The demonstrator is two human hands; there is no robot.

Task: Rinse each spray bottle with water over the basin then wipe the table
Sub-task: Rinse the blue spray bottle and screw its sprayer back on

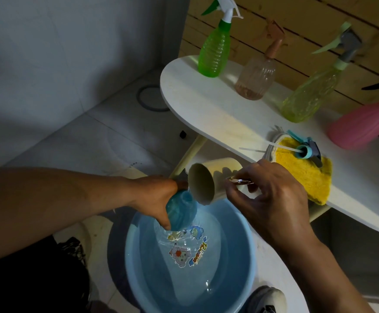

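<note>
Blue basin (136, 274) sits bottom centre w/ water in it. Your left hand (159, 197) grips the blue bottle (180, 210) above it; your right hand (272, 197) pinches the cream cup (208, 181) by its handle, tipped at the bottle's neck. Risk: tilt too fast and water misses the mouth, splashing onto the floor.

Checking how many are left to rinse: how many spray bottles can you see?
5: green, peach, yellow-green, pink on the table; blue in the left hand.
</note>
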